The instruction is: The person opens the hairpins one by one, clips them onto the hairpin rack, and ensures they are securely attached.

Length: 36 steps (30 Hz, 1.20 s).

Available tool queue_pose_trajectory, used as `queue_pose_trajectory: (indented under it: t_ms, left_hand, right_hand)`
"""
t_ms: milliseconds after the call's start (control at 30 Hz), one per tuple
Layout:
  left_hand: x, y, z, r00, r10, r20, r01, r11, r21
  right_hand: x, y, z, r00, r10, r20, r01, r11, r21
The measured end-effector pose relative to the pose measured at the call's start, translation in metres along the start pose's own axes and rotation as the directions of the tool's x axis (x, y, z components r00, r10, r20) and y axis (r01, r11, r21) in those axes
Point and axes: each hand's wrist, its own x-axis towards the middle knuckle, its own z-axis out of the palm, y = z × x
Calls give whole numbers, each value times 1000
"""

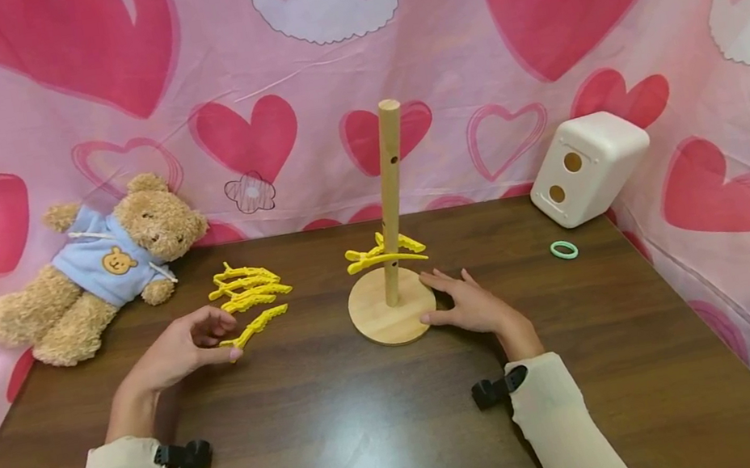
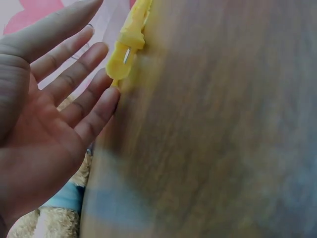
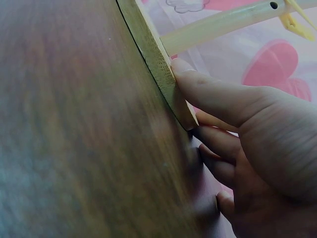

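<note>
Currently, your left grip [image 1: 188, 347] is wide at the near clip [image 1: 258, 327] on the desk [image 1: 289, 436]; pinch its end squarely. Right grip [image 1: 470, 303] rests spread on the base [image 1: 383, 320] rim; press lightly, steadying the post [image 1: 390, 166].

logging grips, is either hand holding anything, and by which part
The right hand holds the wooden base by its right edge; the left hand grips nothing.

Clips [image 1: 252, 294] by L hand [image 1: 176, 351] are showing yellow, stand [image 1: 390, 199] at R hand [image 1: 470, 305] pale wood, bear [image 1: 148, 221] beyond L hand tan w/ lt-blue top [image 1: 92, 262], backdrop [image 1: 334, 68] past both pink w/ red hearts [image 1: 246, 136].
</note>
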Motion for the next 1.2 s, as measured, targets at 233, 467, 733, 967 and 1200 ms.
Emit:
queue_pose_trajectory:
  t_ms: [233,467,733,967,1200]
  left_hand:
    - [-1,-6,-2,998,-14,59,12,999,32]
    - [2,-3,-4,994,-18,106,9,997,81]
    - [4,1,-1,988,-96,124,77,986,149]
    - [4,-1,-1,993,-78,86,67,991,120]
    - [1,-4,-3,998,-65,4,65,998,5]
  right_hand:
    - [0,0,1,1000,2,-8,-1,1000,4]
    - [1,-1,-1,1000,15,-11,-14,1000,15]
    - [3,1,1,1000,12,-9,-12,1000,4]
    - [3,1,2,1000,10,-11,-10,1000,-2]
    - [1,0,1,1000,23,-7,-23,1000,-10]
